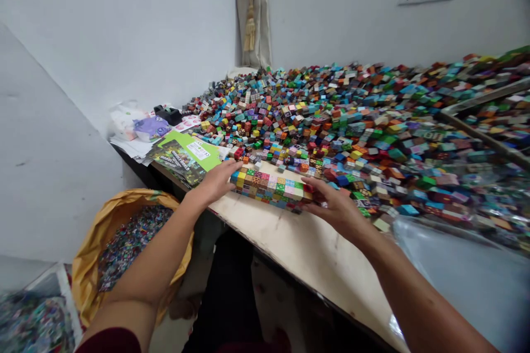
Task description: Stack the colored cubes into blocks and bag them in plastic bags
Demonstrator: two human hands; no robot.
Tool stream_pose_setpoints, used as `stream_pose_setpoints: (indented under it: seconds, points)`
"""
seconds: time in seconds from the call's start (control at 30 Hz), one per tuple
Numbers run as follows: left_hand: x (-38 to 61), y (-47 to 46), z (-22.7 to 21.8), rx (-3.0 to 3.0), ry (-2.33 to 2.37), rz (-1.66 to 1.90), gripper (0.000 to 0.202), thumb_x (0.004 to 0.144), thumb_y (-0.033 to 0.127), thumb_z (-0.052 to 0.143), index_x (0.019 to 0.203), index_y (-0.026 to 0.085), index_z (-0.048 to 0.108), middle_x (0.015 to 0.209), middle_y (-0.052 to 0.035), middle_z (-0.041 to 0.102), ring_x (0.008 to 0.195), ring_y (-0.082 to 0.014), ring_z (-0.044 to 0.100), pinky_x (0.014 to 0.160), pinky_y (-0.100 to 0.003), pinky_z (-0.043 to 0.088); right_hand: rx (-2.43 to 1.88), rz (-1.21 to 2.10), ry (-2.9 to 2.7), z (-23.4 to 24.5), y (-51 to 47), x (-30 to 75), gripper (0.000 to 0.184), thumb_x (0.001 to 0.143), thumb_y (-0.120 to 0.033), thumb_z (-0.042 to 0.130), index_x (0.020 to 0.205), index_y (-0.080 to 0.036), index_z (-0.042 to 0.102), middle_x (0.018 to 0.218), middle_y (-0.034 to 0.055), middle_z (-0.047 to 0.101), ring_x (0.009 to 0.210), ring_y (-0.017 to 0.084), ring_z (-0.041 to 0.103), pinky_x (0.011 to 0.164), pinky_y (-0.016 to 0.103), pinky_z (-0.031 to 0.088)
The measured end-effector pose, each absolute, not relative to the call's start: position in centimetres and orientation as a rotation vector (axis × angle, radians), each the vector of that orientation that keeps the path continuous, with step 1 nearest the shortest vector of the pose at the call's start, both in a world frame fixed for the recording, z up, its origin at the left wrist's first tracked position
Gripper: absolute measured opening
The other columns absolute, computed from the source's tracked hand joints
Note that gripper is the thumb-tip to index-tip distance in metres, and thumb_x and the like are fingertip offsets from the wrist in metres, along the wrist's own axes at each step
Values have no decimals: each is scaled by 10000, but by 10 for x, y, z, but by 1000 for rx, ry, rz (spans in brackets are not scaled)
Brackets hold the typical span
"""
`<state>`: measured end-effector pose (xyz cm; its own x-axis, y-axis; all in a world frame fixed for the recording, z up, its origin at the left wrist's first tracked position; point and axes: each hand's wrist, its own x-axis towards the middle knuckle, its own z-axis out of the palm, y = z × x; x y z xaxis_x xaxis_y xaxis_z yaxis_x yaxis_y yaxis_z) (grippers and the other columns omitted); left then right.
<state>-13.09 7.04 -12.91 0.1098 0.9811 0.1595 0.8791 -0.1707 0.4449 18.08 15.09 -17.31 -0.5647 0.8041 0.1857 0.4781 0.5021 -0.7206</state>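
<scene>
A long block of small coloured cubes, several rows packed tightly together, lies at the front edge of the table. My left hand presses against its left end, fingers at the upper corner. At the other end, my right hand grips the block with thumb and fingers apart around the end cubes. The block is squeezed between both hands. Just behind it, loose cubes lie on the pale tabletop. Parts of the fingers are hidden behind the block.
A large heap of loose cubes covers the back and right of the table. Printed cards and a purple packet lie at the left. Clear plastic bags rest at front right. A yellow sack of small pieces stands below, left.
</scene>
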Motion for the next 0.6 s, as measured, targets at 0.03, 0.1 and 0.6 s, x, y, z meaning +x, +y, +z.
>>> stream_pose_setpoints:
  seconds: [0.03,0.1,0.6]
  points:
    - [-131,74,-126,2177,1880,533,631,702,77,595,1308,219,490,1344,-93,509,1263,-278,458,1066,-426,376,-1060,870,-2237,-173,151,181,598,747,-327,616,1315,-212,470,1222,104,605,1042,298,611,893,447,502]
    - [-130,80,-119,2206,1930,399,579,711,80,592,1271,213,522,1264,-90,570,1182,-277,527,1010,-410,425,-1074,904,-2225,-171,150,180,605,743,-320,622,1318,-212,469,1212,101,613,1031,296,617,895,447,504]
    - [-134,83,-105,2270,1878,298,482,750,105,635,1223,165,570,1194,-109,629,1094,-257,588,934,-365,471,-1058,897,-2241,-162,146,179,575,742,-304,608,1294,-196,490,1115,92,656,892,257,661,792,384,545]
